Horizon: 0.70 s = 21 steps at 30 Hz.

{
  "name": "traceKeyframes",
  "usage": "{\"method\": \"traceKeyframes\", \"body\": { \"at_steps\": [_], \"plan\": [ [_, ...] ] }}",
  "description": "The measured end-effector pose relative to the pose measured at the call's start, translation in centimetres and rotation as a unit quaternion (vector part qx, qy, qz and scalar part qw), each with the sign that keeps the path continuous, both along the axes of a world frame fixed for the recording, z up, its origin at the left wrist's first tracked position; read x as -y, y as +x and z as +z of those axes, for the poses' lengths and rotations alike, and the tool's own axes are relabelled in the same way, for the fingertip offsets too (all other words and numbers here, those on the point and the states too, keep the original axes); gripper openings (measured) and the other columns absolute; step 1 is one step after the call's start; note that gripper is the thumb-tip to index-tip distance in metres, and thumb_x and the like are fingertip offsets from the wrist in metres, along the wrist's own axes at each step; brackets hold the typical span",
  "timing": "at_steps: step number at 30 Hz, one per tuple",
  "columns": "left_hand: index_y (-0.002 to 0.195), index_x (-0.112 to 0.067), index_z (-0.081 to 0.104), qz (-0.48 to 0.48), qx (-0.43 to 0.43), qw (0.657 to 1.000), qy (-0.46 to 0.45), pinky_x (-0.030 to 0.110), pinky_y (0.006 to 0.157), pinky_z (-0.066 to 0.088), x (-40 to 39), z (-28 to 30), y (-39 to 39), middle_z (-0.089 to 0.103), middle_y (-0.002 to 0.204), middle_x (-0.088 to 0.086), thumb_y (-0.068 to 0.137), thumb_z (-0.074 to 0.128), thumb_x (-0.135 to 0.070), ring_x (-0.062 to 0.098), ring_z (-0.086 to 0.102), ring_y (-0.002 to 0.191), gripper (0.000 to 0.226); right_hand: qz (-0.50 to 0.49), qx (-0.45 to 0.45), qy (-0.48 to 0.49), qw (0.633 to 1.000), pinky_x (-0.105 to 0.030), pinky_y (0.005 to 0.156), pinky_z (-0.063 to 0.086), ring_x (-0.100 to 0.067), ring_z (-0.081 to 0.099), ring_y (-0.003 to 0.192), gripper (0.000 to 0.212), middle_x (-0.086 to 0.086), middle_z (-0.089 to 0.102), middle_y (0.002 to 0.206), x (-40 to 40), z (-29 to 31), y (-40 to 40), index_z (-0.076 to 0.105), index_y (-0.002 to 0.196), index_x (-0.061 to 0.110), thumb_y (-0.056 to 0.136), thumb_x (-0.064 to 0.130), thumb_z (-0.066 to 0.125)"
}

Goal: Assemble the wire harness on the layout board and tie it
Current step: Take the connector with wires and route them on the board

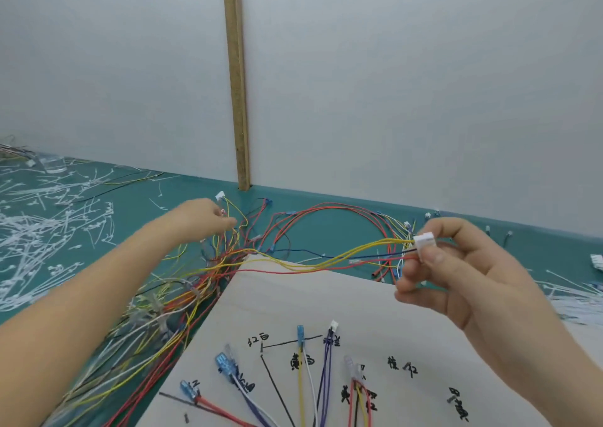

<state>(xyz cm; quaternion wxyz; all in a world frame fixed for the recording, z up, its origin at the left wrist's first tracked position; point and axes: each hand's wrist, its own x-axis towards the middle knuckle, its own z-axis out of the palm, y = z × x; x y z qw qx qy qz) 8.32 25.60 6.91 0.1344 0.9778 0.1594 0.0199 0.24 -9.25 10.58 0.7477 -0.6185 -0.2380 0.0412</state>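
Small wiring workshop, teal worktop (310,230) against plain white partition panels (408,83), loose coloured wires (182,296) heaped beside a pale layout board (293,302) with handwritten labels and pinned leads, cut white cable ties (49,227) littered across the surface

A green counter (326,230) meets a pale wall (408,83), where a bare wooden strip (237,83) stands upright. White offcuts of cable ties (39,230) litter the counter's left side, near a clear plastic container (54,165).
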Motion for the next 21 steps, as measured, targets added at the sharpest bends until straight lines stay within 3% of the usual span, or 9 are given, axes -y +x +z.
{"method": "traceKeyframes", "body": {
  "at_steps": [2,5,7,10,14,16,18,19,21],
  "plan": [
    [0.067,-0.016,0.059,-0.001,-0.2,0.98,0.02,0.016,0.045,0.04,0.9,0.7,-1.0,0.059,0.067,0.0,0.085,0.051,-0.052,0.013,0.051,0.046,0.041,0.02,-0.001,-0.008,1.0,-0.026,0.055,0.054,-0.019,0.06,0.056,0.004,-0.006,0.059,0.061,-0.4,0.2,-0.3,0.064,0.069,0.026,0.065,0.026,0.062],
    [0.064,-0.016,0.056,-0.035,-0.288,0.957,0.003,0.014,0.041,0.04,1.5,-0.1,-1.7,0.055,0.061,-0.003,0.086,0.055,-0.04,0.009,0.05,0.041,0.032,0.039,0.024,-0.042,0.998,-0.025,0.056,0.054,-0.016,0.06,0.057,0.012,-0.005,0.06,0.06,-0.9,0.4,-0.9,0.067,0.075,0.026,0.073,0.015,0.072],
    [0.063,-0.014,0.05,-0.046,-0.248,0.967,-0.023,0.015,0.039,0.04,1.3,-0.6,-1.6,0.053,0.058,-0.001,0.087,0.054,-0.021,0.009,0.052,0.041,0.025,0.05,0.05,-0.088,0.994,-0.024,0.06,0.055,-0.012,0.061,0.059,0.009,-0.003,0.062,0.061,-1.3,0.6,-1.3,0.07,0.085,0.027,0.083,0.02,0.064],
    [0.065,-0.009,0.054,-0.005,-0.112,0.994,0.01,0.021,0.045,0.044,0.1,-0.8,-1.3,0.055,0.055,0.007,0.087,0.052,-0.01,0.019,0.053,0.046,0.022,0.074,0.104,-0.163,0.978,-0.021,0.067,0.055,-0.008,0.061,0.064,0.02,-0.001,0.064,0.067,-1.7,0.4,-2.0,0.07,0.082,0.029,0.09,0.017,0.057],
    [0.085,-0.001,0.066,0.056,0.004,0.997,0.047,0.024,0.059,0.045,-2.6,-1.7,-1.1,0.065,0.065,0.011,0.09,0.051,-0.011,0.026,0.065,0.064,0.018,0.118,0.161,-0.145,0.969,-0.018,0.068,0.053,-0.004,0.065,0.072,0.019,0.008,0.066,0.075,-2.2,0.8,-3.7,0.068,0.084,0.039,0.074,0.03,0.054],
    [0.101,-0.004,0.064,0.062,0.028,0.997,0.03,0.028,0.07,0.047,-3.3,-2.2,-1.1,0.067,0.084,0.013,0.09,0.054,-0.014,0.028,0.067,0.08,0.018,0.142,0.156,-0.172,0.962,-0.013,0.065,0.05,-0.003,0.063,0.071,0.02,0.008,0.065,0.077,-2.5,0.7,-3.9,0.067,0.087,0.04,0.073,0.03,0.056],
    [0.119,-0.007,0.056,0.056,0.067,0.995,0.051,0.035,0.086,0.043,-3.1,-2.2,-1.3,0.06,0.112,0.018,0.089,0.058,-0.023,0.032,0.057,0.103,0.034,0.153,0.142,-0.219,0.953,-0.011,0.06,0.044,-0.006,0.057,0.065,0.018,0.007,0.061,0.076,-2.9,0.2,-3.8,0.065,0.085,0.04,0.076,0.025,0.062],
    [0.118,-0.009,0.056,0.042,0.091,0.993,0.056,0.035,0.086,0.042,-2.7,-1.8,-1.4,0.058,0.114,0.017,0.089,0.058,-0.029,0.032,0.054,0.103,0.035,0.147,0.139,-0.239,0.95,-0.012,0.059,0.043,-0.013,0.056,0.064,0.02,0.006,0.061,0.077,-3.1,-0.2,-3.7,0.064,0.085,0.041,0.079,0.021,0.062],
    [0.095,-0.018,0.064,-0.03,0.082,0.996,0.03,0.028,0.069,0.042,-1.8,-0.6,-2.1,0.064,0.092,0.001,0.089,0.055,-0.035,0.02,0.054,0.084,0.02,0.129,0.136,-0.268,0.945,-0.02,0.063,0.048,-0.023,0.059,0.072,0.025,0.004,0.063,0.082,-3.6,-0.8,-3.6,0.061,0.087,0.044,0.084,0.019,0.062]
  ]
}}
